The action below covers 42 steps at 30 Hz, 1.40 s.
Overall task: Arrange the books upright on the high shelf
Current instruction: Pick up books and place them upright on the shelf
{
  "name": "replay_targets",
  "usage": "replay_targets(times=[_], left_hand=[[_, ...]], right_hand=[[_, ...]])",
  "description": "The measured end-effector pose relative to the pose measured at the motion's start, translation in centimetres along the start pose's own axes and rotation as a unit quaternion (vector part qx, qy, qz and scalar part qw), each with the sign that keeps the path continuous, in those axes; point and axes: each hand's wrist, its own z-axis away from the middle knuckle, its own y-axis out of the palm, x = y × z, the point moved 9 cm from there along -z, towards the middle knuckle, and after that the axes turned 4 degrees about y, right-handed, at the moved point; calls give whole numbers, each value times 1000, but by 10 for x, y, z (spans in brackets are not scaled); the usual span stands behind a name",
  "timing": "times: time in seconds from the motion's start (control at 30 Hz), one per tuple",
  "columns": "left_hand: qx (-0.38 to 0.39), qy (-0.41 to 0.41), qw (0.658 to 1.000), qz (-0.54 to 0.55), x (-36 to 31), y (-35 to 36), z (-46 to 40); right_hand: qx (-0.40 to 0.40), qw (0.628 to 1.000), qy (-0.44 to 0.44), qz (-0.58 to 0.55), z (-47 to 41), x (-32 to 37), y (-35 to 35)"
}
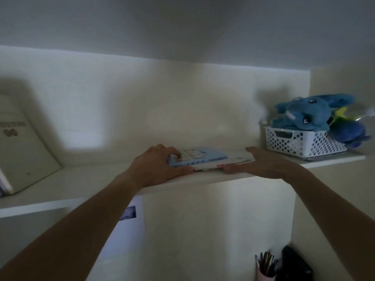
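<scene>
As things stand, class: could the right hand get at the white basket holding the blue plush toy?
Probably yes. The right hand rests at the flat books' right end, and the bare shelf between it and the white basket holds nothing in the way.

The top book [199,156] is pale blue with small cream squares; the basket [304,141] is white, dotted with holes, holding blue plush toys [308,113].
</scene>
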Motion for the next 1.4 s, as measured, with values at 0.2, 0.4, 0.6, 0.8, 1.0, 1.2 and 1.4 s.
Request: replay_targets(times=[0.2,0.4,0.6,0.8,1.0,1.2,1.4], left_hand=[[-47,-75,996,-7,16,-6,6],[-86,-40,995,1,6,-16,4],[-119,-2,992,51,-1,-23,11],[-108,-15,993,43,1,-20,10],[-117,-38,992,30,8,-21,10],[-206,-25,971,-116,-4,-45,23],[-243,-7,965,-97,20,-74,85]], right_hand=[[17,998,-21,-60,-29,15,-2],[17,990,-39,-136,-30,30,-6],[-41,972,-49,-224,-37,33,0],[-124,954,-71,-265,-34,31,0],[-178,935,-128,-277,-15,56,-12],[-29,842,-156,-516,2,147,19],[42,877,-211,-429,35,268,89]])
